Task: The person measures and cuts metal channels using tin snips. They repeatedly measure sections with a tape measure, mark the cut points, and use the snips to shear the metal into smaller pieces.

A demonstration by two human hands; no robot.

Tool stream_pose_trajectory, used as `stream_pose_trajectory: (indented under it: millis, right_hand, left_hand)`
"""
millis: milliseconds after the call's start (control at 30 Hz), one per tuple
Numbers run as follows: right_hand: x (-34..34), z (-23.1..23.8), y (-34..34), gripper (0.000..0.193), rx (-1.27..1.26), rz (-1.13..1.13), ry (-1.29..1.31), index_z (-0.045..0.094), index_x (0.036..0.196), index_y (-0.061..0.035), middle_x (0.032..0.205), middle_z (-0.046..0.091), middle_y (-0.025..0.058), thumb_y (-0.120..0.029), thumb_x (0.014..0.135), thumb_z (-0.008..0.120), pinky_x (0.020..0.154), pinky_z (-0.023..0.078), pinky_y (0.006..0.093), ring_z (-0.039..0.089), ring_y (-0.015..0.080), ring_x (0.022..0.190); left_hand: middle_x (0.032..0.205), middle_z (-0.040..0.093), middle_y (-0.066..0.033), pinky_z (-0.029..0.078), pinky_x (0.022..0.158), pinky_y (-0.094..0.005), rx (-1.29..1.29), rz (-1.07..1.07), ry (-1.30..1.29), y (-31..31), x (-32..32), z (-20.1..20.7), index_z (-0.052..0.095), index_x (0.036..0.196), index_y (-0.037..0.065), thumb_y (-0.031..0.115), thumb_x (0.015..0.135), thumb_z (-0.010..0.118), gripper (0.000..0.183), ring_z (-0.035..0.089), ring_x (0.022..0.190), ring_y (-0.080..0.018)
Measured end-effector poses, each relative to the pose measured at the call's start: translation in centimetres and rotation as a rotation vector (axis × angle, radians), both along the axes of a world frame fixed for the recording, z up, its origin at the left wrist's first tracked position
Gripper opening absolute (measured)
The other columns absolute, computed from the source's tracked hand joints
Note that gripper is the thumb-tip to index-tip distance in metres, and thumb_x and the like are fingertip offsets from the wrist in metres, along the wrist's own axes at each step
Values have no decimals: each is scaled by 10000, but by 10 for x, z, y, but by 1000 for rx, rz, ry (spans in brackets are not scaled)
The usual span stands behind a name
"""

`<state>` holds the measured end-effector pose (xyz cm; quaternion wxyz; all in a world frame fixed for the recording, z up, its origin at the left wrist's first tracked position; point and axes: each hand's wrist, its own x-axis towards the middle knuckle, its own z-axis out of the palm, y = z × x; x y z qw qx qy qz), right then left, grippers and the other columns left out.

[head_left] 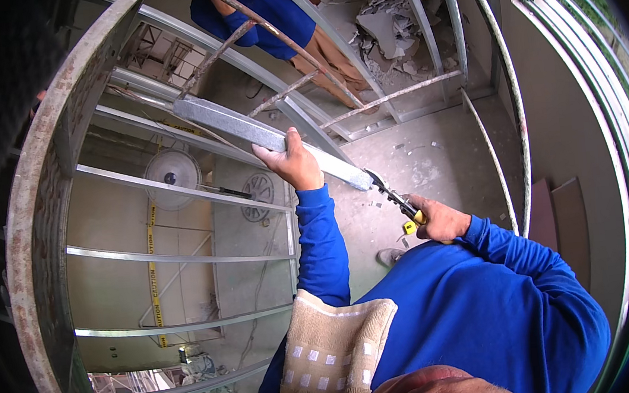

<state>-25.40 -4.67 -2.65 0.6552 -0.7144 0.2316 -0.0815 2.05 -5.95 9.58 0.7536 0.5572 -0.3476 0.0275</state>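
- a grey metal channel (226, 122) slants above the floor (445, 151), its long axis running from upper left to lower right, the lower end pointing toward the person's right side.
- the left hand (298, 166) grips the channel near its middle.
- the right hand (442, 219) holds yellow-handled snips (397, 200), their tip aimed up and left at the channel's lower end.
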Motion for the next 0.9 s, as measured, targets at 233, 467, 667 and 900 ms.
stream_pose_trajectory:
  millis: [233, 467, 667, 900]
  right_hand:
    - [0, -2, 2, 703, -18, 9, -20, 503, 1418, -17, 1114, 657, 209, -45, 738, 680, 950, 502, 398, 629, 317, 1074]
    - [0, -4, 2, 687, -20, 12, -15, 510, 1403, -14, 1089, 660, 214, -48, 737, 674, 934, 505, 404, 634, 326, 1052]
    - [1, -6, 1, 682, -65, 15, -20, 514, 1395, -9, 1063, 660, 213, -49, 734, 680, 924, 506, 403, 637, 321, 1031]
    - [1, -8, 0, 681, -15, 7, -17, 513, 1401, -20, 1041, 642, 169, -25, 740, 674, 918, 498, 392, 614, 282, 1014]
  left_hand:
    - [1451, 456, -264, 423, 1114, -395, 18, -6, -8, 3, 1, -1, 260, 1513, -91, -47, 906, 655, 726, 528, 1300, -324]
    - [1443, 468, -261, 417, 1116, -392, 10, -6, 3, 4, 0, -2, 264, 1502, -90, -56, 906, 652, 712, 526, 1300, -320]
    - [1454, 459, -269, 409, 1128, -398, 9, -5, -11, 4, 1, -2, 258, 1506, -88, -63, 904, 649, 719, 521, 1312, -330]
    - [1465, 448, -273, 404, 1134, -401, 12, -12, 0, 3, 0, -2, 252, 1512, -87, -65, 905, 646, 724, 513, 1325, -336]
